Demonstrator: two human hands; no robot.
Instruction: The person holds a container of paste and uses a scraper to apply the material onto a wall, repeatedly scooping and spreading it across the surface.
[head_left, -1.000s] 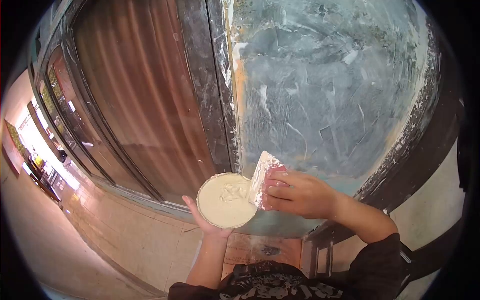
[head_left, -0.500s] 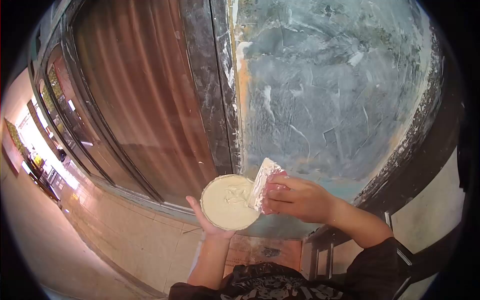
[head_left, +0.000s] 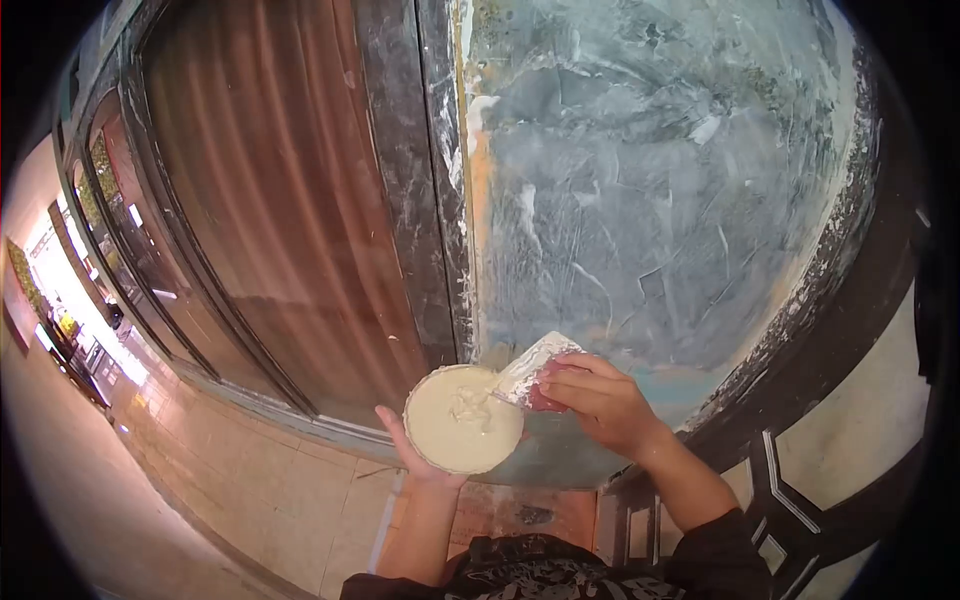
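Note:
A round bowl of cream-coloured putty (head_left: 455, 435) rests on the palm of my left hand (head_left: 415, 455), its thumb up along the left rim and the other fingers mostly hidden beneath. Pinched in my right hand (head_left: 600, 398) is a putty knife (head_left: 535, 362) with a reddish grip and a broad blade smeared white. One corner of the blade is at the bowl's upper right rim. Stirred ridges show in the putty near the middle. Beyond both hands stands a grey-blue wall panel (head_left: 640, 200) with patchy white streaks.
Left of the panel runs a dark, paint-flecked frame (head_left: 405, 180), then a glass pane with a brown curtain (head_left: 270, 200) behind it. A dark border with pale panels (head_left: 850, 370) curves along the right. Tiled floor (head_left: 290, 490) and a reddish-brown board (head_left: 530, 510) lie below.
The putty knife has turned from nearly upright to slanting up and right, and my right hand has shifted slightly. The bowl sits a little lower in view.

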